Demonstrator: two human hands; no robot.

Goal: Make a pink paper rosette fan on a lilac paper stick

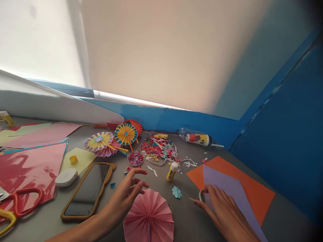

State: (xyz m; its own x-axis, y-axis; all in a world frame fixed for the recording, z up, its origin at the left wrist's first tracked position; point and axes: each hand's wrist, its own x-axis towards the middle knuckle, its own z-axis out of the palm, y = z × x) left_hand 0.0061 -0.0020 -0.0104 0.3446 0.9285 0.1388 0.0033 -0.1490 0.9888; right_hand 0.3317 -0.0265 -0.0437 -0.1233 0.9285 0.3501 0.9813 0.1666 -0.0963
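A round pleated pink paper fan (148, 216) lies at the front centre. Over its upper left edge is my left hand (127, 193), fingers apart and curved, nothing in them. On the right, my right hand (219, 205) rests over the purple paper (229, 181), its fingers around a small pale ring (201, 195), partly hidden by them. Between the hands lies a light blue paper flower (177, 192). Just behind it a yellow glue stick (171, 172) with a white top stands upright.
Finished paper fans (126, 134), colourful paper scraps (158, 148) and a plastic bottle (196, 138) are near the wall. At left lie a phone (87, 191), white case (66, 177), yellow cap (73, 159), scissors (29, 201) and red sheets (32, 168). Orange paper (262, 195) sits right.
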